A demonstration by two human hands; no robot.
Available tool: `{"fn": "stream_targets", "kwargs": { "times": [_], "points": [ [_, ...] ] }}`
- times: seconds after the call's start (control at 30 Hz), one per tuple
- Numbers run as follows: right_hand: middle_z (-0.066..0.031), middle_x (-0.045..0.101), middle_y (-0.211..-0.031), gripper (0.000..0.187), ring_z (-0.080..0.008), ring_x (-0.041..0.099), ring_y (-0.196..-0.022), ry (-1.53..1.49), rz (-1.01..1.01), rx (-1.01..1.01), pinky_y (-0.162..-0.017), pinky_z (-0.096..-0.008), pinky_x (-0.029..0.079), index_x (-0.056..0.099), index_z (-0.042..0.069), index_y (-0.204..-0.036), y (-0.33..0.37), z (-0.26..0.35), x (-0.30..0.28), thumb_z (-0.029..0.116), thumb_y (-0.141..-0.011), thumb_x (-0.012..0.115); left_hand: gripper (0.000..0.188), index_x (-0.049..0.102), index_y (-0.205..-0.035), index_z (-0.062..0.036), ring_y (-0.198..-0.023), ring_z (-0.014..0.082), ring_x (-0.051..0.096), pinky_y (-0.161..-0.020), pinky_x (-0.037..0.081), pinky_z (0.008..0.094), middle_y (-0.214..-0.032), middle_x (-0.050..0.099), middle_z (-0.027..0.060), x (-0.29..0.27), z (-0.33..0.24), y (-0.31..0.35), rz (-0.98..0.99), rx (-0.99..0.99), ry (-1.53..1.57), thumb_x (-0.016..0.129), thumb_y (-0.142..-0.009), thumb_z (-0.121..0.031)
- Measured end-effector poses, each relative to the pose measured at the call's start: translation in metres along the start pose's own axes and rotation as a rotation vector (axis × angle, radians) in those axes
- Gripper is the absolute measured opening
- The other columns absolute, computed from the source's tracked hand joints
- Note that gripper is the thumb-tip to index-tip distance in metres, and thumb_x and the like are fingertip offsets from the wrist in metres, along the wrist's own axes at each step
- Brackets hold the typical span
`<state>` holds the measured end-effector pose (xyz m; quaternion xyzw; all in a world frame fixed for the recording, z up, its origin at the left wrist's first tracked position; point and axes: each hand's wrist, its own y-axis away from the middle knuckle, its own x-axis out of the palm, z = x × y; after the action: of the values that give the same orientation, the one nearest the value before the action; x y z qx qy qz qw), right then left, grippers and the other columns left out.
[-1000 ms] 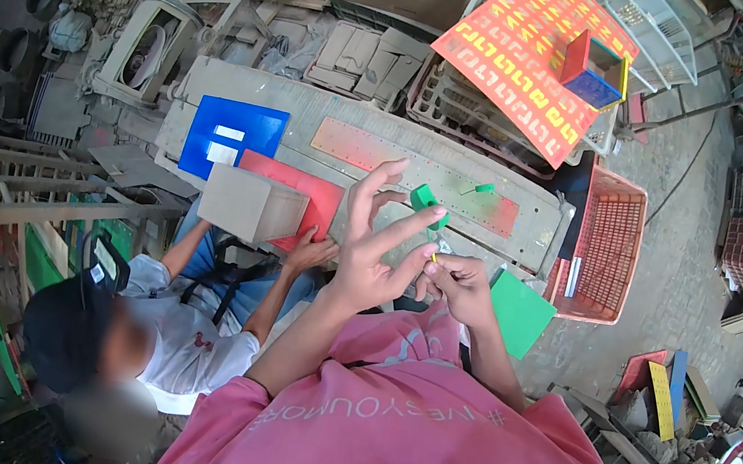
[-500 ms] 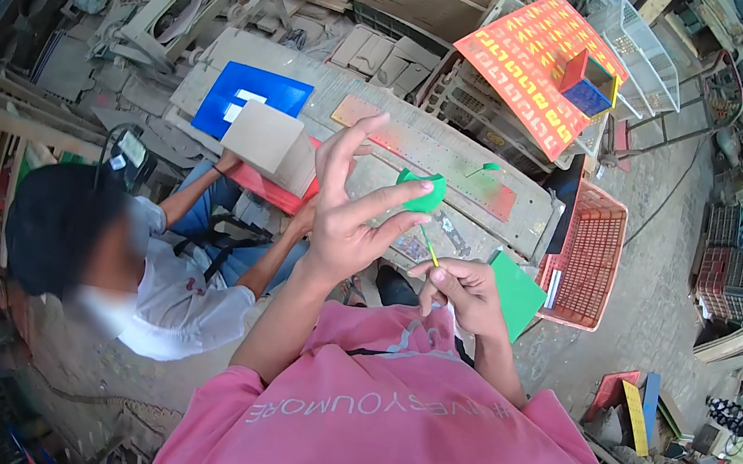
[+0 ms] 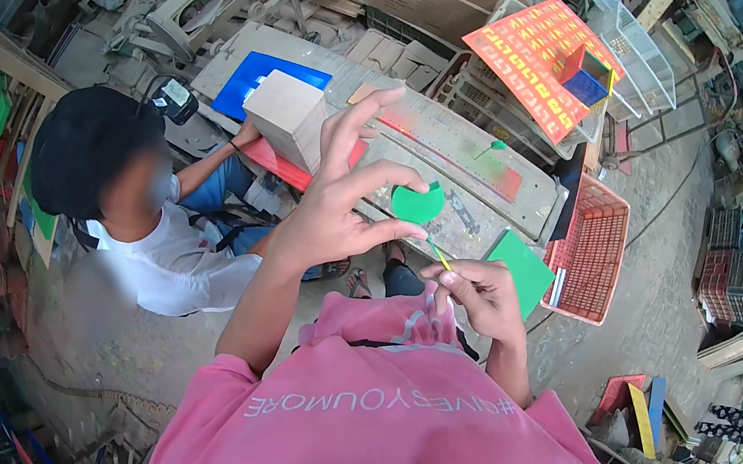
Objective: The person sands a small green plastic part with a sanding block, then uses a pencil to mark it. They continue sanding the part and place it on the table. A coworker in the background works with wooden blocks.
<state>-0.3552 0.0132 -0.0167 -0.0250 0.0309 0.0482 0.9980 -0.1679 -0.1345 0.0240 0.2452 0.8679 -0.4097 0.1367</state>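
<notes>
A small green rounded piece [image 3: 418, 202] is pinched by its edges between the thumb and index finger of my left hand [image 3: 328, 210]. The other fingers of that hand are raised and spread. My right hand [image 3: 486, 298] grips a thin yellow-handled stick [image 3: 441, 256] that looks like a small paintbrush. Its green-tinged tip points up toward my left thumb, just below the green piece; I cannot tell whether they touch. Beneath both hands is a worn work table [image 3: 383, 160]. A flat green board [image 3: 522, 269] lies beside my right hand at the near right end.
At left, a co-worker [image 3: 167, 218] holds a plain wooden box [image 3: 283, 114] over a red panel [image 3: 280, 161], near a blue board [image 3: 241, 81]. A small green piece [image 3: 498, 145] rests on the table's far side. An orange crate [image 3: 591, 239] stands right of the table.
In my left hand the green piece has turned, showing a fuller flat face. My right hand and the stick have shifted slightly right. The co-worker's box has tilted and the view has swung a little.
</notes>
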Motion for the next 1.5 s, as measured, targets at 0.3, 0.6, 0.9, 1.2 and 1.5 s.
{"fn": "stream_targets", "kwargs": {
  "times": [0.3,0.6,0.9,1.2,1.5],
  "points": [
    [-0.0055,0.060,-0.055,0.020,-0.0099,0.058,-0.051,0.065,-0.038,-0.019,-0.050,-0.0237,0.043,0.067,-0.004,-0.094,0.047,0.005,-0.007,0.010,-0.093,0.052,0.038,0.067,-0.091,-0.0164,-0.126,0.0338,0.033,-0.094,0.036,0.0426,-0.146,0.029,0.0164,0.024,-0.028,0.002,0.091,0.067,0.090,0.084,-0.059,-0.028],
    [-0.0044,0.058,-0.055,0.020,-0.0090,0.054,-0.050,0.091,-0.104,-0.079,-0.051,-0.0249,0.043,0.067,-0.004,-0.095,0.079,0.017,-0.051,0.010,-0.093,0.052,0.036,0.065,-0.089,-0.0131,-0.131,0.0330,0.030,-0.096,0.036,0.0425,-0.146,0.028,0.0167,0.072,-0.058,-0.023,0.132,0.052,0.248,0.084,-0.061,-0.026],
    [-0.0045,0.059,-0.057,0.020,-0.0098,0.056,-0.053,0.014,-0.003,0.009,-0.053,-0.0253,0.044,0.066,-0.003,-0.096,0.088,-0.012,-0.087,0.011,-0.093,0.053,0.039,0.063,-0.096,-0.0068,-0.121,0.0301,0.043,-0.093,0.042,0.0398,-0.140,0.035,0.0215,0.120,-0.050,0.003,0.081,-0.015,0.373,0.083,-0.063,-0.013],
    [-0.0046,0.063,-0.062,0.017,-0.0079,0.056,-0.054,-0.011,0.581,0.242,-0.052,-0.0242,0.044,0.068,-0.001,-0.097,0.059,-0.072,-0.097,0.009,-0.091,0.055,0.049,0.052,-0.108,-0.0043,-0.105,0.0258,0.057,-0.087,0.047,0.0351,-0.125,0.048,0.0199,0.146,-0.039,0.125,-0.190,-0.312,0.431,0.077,-0.067,0.005],
    [-0.0046,0.063,-0.061,0.016,-0.0077,0.053,-0.052,-0.095,0.941,0.347,-0.050,-0.0240,0.043,0.067,-0.003,-0.096,0.018,-0.100,-0.071,0.006,-0.089,0.056,0.070,0.039,-0.132,0.0001,-0.107,0.0282,0.057,-0.091,0.048,0.0409,-0.120,0.055,0.0184,0.157,-0.070,0.184,-0.594,-0.685,1.042,0.069,-0.081,-0.036]
  ]
}}
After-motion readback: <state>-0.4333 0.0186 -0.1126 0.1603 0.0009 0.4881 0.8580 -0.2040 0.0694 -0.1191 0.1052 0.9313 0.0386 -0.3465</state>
